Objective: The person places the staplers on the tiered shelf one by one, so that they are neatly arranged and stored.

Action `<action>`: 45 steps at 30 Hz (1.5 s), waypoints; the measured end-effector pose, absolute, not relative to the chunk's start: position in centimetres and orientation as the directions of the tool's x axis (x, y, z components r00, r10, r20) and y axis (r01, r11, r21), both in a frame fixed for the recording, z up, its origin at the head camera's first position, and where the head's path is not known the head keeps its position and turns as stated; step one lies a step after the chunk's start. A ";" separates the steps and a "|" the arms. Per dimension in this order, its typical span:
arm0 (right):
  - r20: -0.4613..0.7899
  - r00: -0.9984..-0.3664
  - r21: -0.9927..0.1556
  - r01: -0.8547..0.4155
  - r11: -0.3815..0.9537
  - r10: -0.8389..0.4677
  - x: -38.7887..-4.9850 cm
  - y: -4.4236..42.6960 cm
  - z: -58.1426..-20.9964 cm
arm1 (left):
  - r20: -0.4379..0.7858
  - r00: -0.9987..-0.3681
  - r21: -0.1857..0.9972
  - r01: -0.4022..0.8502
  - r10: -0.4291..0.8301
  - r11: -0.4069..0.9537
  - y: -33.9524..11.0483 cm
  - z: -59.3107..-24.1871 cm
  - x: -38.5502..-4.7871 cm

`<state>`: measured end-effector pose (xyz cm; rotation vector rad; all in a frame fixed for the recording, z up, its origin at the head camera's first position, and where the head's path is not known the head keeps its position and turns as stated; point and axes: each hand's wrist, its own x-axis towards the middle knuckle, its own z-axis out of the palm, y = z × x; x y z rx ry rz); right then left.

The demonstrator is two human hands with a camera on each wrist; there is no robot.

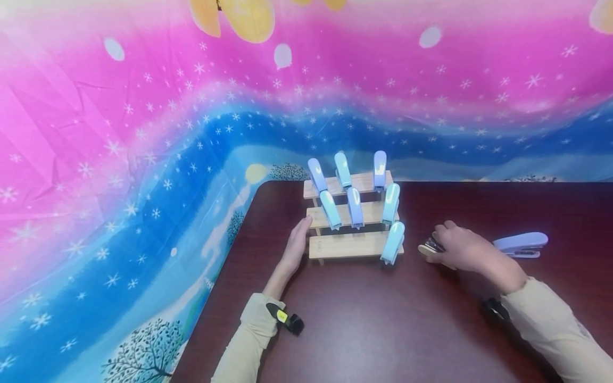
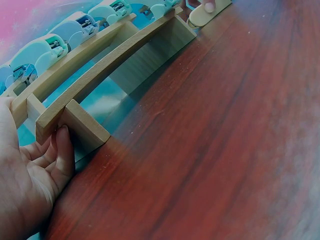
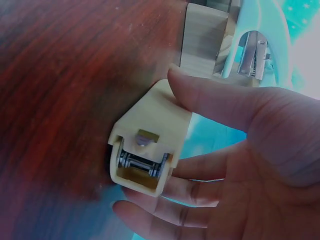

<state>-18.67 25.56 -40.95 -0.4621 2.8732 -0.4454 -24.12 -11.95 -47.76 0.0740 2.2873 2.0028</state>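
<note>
My left hand (image 1: 295, 247) (image 2: 35, 175) holds the left end of a three-tier wooden rack (image 1: 345, 246) (image 2: 85, 80), its bent fingers against the lower tier's end. My right hand (image 1: 462, 247) (image 3: 240, 150) grips a cream stapler (image 1: 423, 250) (image 3: 150, 120) on the table right of the rack, thumb on one side and fingers on the other. Light purple and mint staplers stand in threes on the top and middle tiers. On the bottom tier, one mint stapler (image 1: 392, 243) stands at the right end.
A purple stapler (image 1: 522, 243) lies on the dark red table (image 1: 354, 330), beyond my right wrist. Behind the table hangs a pink and blue patterned cloth (image 1: 143, 133), which also runs down its left side.
</note>
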 end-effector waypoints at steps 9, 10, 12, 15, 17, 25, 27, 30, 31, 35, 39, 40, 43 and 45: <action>-0.138 -0.933 -0.348 -0.268 0.898 -0.332 -19.0 25.6 -41.3 | -0.056 -0.993 0.990 -0.042 0.101 0.135 -12.0 -47.5 -24.2; -0.140 -0.933 -0.352 -0.267 0.897 -0.333 -19.0 25.7 -41.3 | -0.056 -0.993 0.990 -0.042 0.101 0.134 -12.0 -47.5 -24.2; -0.147 -0.931 -0.357 -0.265 0.896 -0.334 -19.0 25.7 -41.3 | -0.056 -0.993 0.990 -0.041 0.103 0.136 -12.0 -47.6 -24.1; -0.152 -0.931 -0.356 -0.261 0.897 -0.331 -19.1 25.8 -41.4 | -0.057 -0.993 0.990 -0.042 0.105 0.137 -12.0 -47.6 -24.1; -0.158 -0.931 -0.354 -0.257 0.899 -0.328 -19.1 25.7 -41.4 | -0.057 -0.993 0.989 -0.042 0.103 0.141 -12.0 -47.6 -24.1; -0.173 -0.932 -0.358 -0.241 0.902 -0.318 -19.1 25.7 -41.3 | -0.065 -0.993 0.990 -0.051 0.102 0.133 -12.0 -47.6 -24.1; -0.172 -0.932 -0.359 -0.243 0.901 -0.319 -19.0 25.7 -41.3 | -0.062 -0.993 0.989 -0.048 0.100 0.137 -12.0 -47.6 -24.1; -0.168 -0.932 -0.360 -0.245 0.900 -0.321 -19.1 25.7 -41.3 | -0.059 -0.993 0.989 -0.045 0.100 0.142 -12.0 -47.5 -24.0; -0.167 -0.932 -0.361 -0.246 0.900 -0.321 -19.1 25.8 -41.3 | -0.059 -0.993 0.989 -0.044 0.101 0.141 -12.0 -47.5 -24.0; -0.163 -0.932 -0.367 -0.247 0.897 -0.323 -19.2 25.8 -41.2 | -0.055 -0.993 0.989 -0.040 0.105 0.140 -12.0 -47.4 -24.1; -0.162 -0.933 -0.371 -0.244 0.896 -0.321 -19.1 25.8 -41.2 | -0.056 -0.993 0.989 -0.041 0.106 0.141 -12.0 -47.5 -24.1; -0.164 -0.933 -0.371 -0.243 0.896 -0.320 -19.1 25.8 -41.2 | -0.058 -0.993 0.989 -0.043 0.106 0.142 -12.0 -47.5 -24.1; -0.167 -0.932 -0.375 -0.241 0.895 -0.321 -19.0 25.6 -41.3 | -0.060 -0.993 0.988 -0.045 0.103 0.149 -12.0 -47.5 -24.0; -0.168 -0.932 -0.378 -0.240 0.894 -0.321 -19.0 25.5 -41.4 | -0.057 -0.994 0.987 -0.041 0.098 0.156 -12.0 -47.6 -24.1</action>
